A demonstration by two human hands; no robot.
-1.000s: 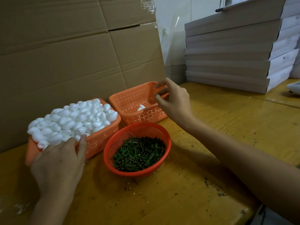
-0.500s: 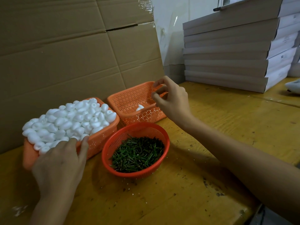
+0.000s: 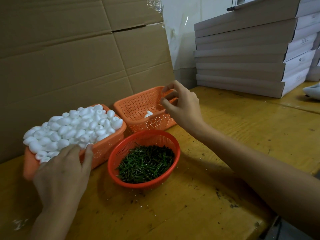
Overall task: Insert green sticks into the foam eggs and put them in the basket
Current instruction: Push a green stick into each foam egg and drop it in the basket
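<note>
A heap of white foam eggs [image 3: 72,125] fills an orange rectangular basket [image 3: 107,149] on the left. My left hand [image 3: 64,172] lies on the heap's near edge, thumb and fingertips pinching a foam egg [image 3: 86,144]. A round red basket [image 3: 174,144] in front holds several green sticks [image 3: 147,163]. Behind it stands a second orange basket [image 3: 135,104] with one foam egg [image 3: 148,114] lying inside. My right hand [image 3: 181,104] hovers over this basket's right rim, fingers loosely curled, with nothing visible in them.
A large cardboard sheet [image 3: 69,58] stands upright behind the baskets. A stack of flat grey boxes [image 3: 251,54] fills the back right. The yellow wooden table [image 3: 225,135] is scuffed and dotted with foam crumbs. A white object [image 3: 311,91] lies at the far right edge.
My left hand's fingertips have crept slightly further onto the egg heap. My right hand has stayed over the rear basket, its fingers barely shifting.
</note>
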